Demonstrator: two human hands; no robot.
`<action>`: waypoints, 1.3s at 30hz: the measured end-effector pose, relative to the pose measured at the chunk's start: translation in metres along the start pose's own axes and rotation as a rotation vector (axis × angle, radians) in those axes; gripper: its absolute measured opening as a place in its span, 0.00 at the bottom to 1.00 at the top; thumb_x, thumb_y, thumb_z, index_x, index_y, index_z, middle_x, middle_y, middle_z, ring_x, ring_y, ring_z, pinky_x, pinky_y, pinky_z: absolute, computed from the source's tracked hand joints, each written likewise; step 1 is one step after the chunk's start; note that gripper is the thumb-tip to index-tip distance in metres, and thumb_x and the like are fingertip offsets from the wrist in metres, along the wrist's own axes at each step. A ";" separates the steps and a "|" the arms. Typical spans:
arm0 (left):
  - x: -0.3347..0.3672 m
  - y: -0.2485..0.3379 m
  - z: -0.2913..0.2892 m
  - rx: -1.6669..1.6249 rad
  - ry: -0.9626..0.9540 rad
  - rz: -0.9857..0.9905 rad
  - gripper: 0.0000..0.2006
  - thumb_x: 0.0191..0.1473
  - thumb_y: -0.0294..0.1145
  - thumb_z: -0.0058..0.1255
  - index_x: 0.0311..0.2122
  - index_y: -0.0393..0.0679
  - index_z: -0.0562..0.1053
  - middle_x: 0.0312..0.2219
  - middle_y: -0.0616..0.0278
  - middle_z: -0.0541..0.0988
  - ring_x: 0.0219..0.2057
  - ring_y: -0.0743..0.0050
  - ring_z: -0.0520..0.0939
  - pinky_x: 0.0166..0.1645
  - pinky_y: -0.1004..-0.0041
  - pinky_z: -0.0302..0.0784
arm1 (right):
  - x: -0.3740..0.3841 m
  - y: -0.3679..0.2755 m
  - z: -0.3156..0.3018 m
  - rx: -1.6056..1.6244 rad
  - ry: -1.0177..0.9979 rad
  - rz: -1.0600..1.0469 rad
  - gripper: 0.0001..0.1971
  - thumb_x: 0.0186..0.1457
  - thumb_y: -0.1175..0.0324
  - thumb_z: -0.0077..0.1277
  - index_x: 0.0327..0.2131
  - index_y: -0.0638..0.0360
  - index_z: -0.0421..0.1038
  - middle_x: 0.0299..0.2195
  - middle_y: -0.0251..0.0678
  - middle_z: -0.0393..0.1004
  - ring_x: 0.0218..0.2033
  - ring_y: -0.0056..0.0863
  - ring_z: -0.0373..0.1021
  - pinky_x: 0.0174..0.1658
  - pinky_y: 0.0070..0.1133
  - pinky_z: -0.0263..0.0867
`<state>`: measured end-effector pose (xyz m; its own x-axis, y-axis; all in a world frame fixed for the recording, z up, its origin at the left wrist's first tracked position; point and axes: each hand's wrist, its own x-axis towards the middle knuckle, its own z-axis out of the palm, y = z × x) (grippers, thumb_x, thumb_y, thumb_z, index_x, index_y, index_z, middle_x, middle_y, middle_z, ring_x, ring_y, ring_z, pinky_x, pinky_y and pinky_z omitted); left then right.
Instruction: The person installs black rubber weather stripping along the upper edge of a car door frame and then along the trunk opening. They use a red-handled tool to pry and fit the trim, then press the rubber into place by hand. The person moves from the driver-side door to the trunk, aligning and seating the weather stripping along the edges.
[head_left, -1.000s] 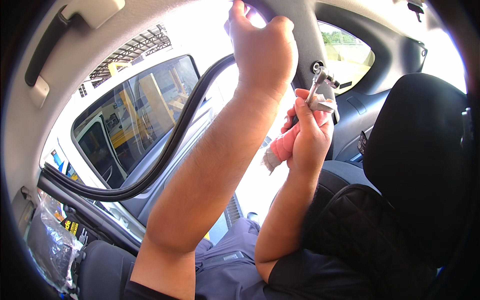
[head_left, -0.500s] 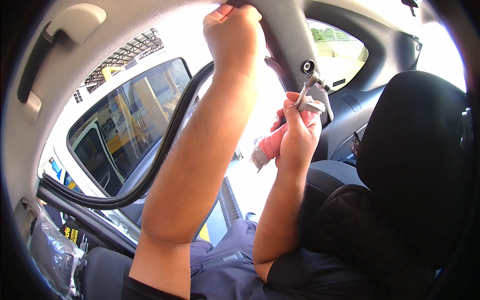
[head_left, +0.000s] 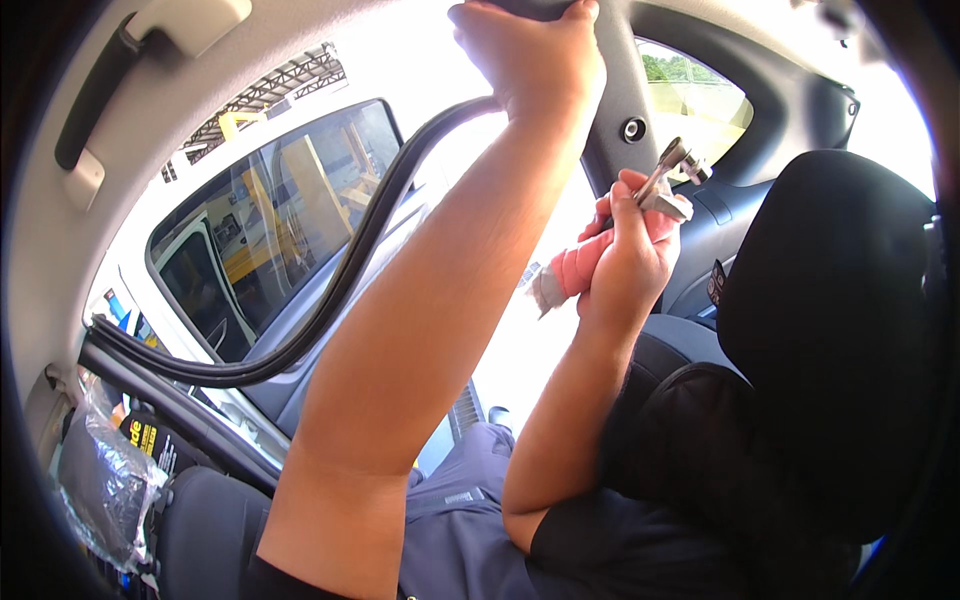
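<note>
My left hand [head_left: 535, 60] is raised to the top of the grey pillar trim [head_left: 612, 130], its fingers curled round the upper part; the grip is partly cut off by the picture's edge. A loose black rubber door seal [head_left: 350, 275] sags across the door opening and runs up behind my left wrist. My right hand [head_left: 635, 245] is closed round a metal ratchet wrench [head_left: 660, 175], whose head points up beside the trim. Also in that hand is a pink wrapped bundle [head_left: 575, 270] with a frayed grey end. A round dark-rimmed fitting [head_left: 633, 129] sits in the trim, above and left of the ratchet head.
A black headrest [head_left: 825, 260] and seat stand close on the right. At the upper left is a ceiling grab handle [head_left: 100, 95]. Past the door opening is a white vehicle [head_left: 270, 230]. A plastic-wrapped item [head_left: 105, 490] lies at the lower left.
The view has shifted, so the car interior sits a little further right and the arms with it. My left hand has spread wider over the trim's top. The ratchet head now stands further from the trim.
</note>
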<state>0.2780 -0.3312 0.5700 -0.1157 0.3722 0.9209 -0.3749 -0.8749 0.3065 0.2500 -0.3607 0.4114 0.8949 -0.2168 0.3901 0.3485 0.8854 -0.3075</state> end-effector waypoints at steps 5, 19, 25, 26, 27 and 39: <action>0.007 -0.011 0.008 0.022 0.002 0.063 0.31 0.50 0.40 0.73 0.46 0.28 0.66 0.41 0.38 0.75 0.45 0.40 0.78 0.53 0.51 0.74 | -0.003 -0.002 0.000 0.000 -0.004 -0.019 0.08 0.65 0.76 0.54 0.46 0.61 0.72 0.30 0.32 0.75 0.28 0.17 0.71 0.31 0.18 0.67; -0.002 0.000 0.004 0.007 -0.003 0.094 0.30 0.52 0.39 0.71 0.46 0.29 0.65 0.43 0.36 0.74 0.47 0.37 0.77 0.54 0.51 0.74 | 0.023 -0.033 0.022 -0.151 -0.070 -0.071 0.08 0.60 0.71 0.55 0.41 0.63 0.76 0.28 0.32 0.77 0.27 0.18 0.70 0.34 0.20 0.67; -0.007 0.001 -0.013 -0.373 -0.165 -0.062 0.27 0.57 0.32 0.64 0.52 0.26 0.63 0.48 0.37 0.73 0.51 0.46 0.78 0.58 0.55 0.75 | 0.027 -0.035 0.010 -0.184 -0.089 -0.033 0.07 0.61 0.73 0.57 0.42 0.62 0.75 0.29 0.32 0.76 0.26 0.18 0.70 0.32 0.19 0.66; -0.012 -0.002 -0.020 -0.222 -0.183 -0.048 0.27 0.58 0.28 0.59 0.57 0.25 0.62 0.53 0.37 0.71 0.55 0.48 0.77 0.62 0.56 0.74 | 0.028 -0.032 0.009 -0.134 -0.073 -0.037 0.07 0.61 0.74 0.57 0.43 0.62 0.75 0.29 0.33 0.76 0.26 0.18 0.70 0.32 0.19 0.66; -0.015 -0.006 -0.025 -0.228 -0.240 -0.034 0.28 0.59 0.27 0.59 0.58 0.26 0.61 0.54 0.37 0.70 0.56 0.48 0.76 0.62 0.56 0.73 | 0.027 -0.027 0.006 -0.092 -0.028 -0.014 0.07 0.62 0.74 0.57 0.43 0.62 0.74 0.29 0.33 0.76 0.25 0.18 0.70 0.31 0.19 0.66; -0.032 -0.049 -0.075 -0.124 -0.578 0.478 0.31 0.56 0.21 0.62 0.64 0.35 0.64 0.59 0.46 0.70 0.59 0.56 0.77 0.62 0.59 0.76 | 0.029 0.016 0.006 0.002 -0.003 -0.123 0.11 0.61 0.79 0.55 0.47 0.63 0.71 0.29 0.34 0.76 0.24 0.19 0.71 0.30 0.19 0.68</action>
<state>0.2309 -0.2772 0.5079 0.1958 -0.2898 0.9369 -0.5097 -0.8462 -0.1552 0.2803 -0.3503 0.4230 0.8445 -0.3229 0.4272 0.4554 0.8528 -0.2556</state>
